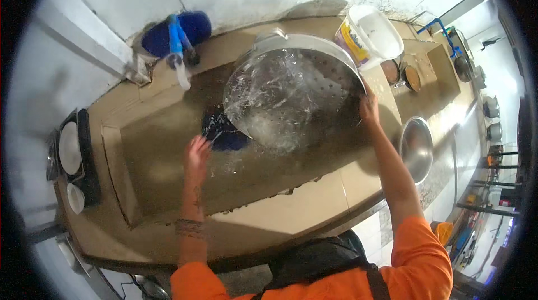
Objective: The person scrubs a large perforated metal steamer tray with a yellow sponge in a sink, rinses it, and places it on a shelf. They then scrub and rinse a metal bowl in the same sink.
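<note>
A large perforated metal colander (294, 90) is tilted over the tiled sink basin (164, 174), with water splashing and running across its inside. My right hand (370, 106) grips its rim on the right side. Left of the colander, my left hand (197, 153) hovers above the basin, blurred, its fingers loosely bent and nothing visible in them. Drops of water fly between that hand and the colander's edge. A dark blue object (229, 138) lies in the basin, partly hidden by the colander; its kind is unclear.
A blue tap (175, 39) stands at the back, before a blue basin (199, 27). Behind the colander's right side is a white plastic bucket (380, 33). A steel bowl (416, 151) sits at right, near small pans (411, 78). White dishes (70, 148) occupy the left ledge.
</note>
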### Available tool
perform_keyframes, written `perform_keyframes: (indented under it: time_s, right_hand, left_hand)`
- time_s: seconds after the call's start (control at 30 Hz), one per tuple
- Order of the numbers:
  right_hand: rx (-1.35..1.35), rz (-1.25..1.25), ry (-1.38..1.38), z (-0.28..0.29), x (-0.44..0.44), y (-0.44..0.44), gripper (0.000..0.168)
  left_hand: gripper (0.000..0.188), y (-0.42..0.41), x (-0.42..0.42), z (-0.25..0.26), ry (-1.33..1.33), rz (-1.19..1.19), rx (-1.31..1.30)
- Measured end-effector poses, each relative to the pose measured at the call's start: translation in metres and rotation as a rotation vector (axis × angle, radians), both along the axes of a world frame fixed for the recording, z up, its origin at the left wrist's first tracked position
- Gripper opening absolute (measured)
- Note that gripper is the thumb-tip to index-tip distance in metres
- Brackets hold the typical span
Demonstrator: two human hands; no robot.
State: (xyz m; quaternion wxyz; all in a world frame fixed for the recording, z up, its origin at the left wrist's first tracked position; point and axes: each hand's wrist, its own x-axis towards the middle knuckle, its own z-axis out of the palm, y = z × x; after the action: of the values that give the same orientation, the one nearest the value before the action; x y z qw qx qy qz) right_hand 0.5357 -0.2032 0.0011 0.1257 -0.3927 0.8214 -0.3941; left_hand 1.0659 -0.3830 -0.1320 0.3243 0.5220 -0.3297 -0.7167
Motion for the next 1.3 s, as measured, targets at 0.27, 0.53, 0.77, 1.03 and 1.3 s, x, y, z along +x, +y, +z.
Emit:
perform_keyframes:
  time_s: [0.27,0.53,0.77,1.03,1.3]
  right_hand:
    - [0.075,-0.056,-0.050,-0.028,-0.034,-0.030,0.058]
    - [0.277,-0.057,0.545,-0.031,0.062,-0.074,0.086]
    - [0.257,0.227,-0.199,-0.164,0.069,-0.089,0.094]
    - [0.434,0.036,-0.229,-0.144,0.108,-0.094,0.091]
    - [-0.029,-0.121,-0.235,-0.083,0.092,-0.183,0.044]
  left_hand:
    - [0.052,0.028,0.156,-0.127,-0.267,0.371,0.525]
    - [0.057,0.019,-0.066,0.114,0.718,-0.111,0.033]
    - [0.046,0.005,0.159,-0.129,-0.088,0.370,-0.035]
    - [0.035,0.015,0.161,-0.118,-0.432,-0.526,-0.608]
    - [0.062,0.016,-0.085,0.140,0.486,-0.191,-0.024]
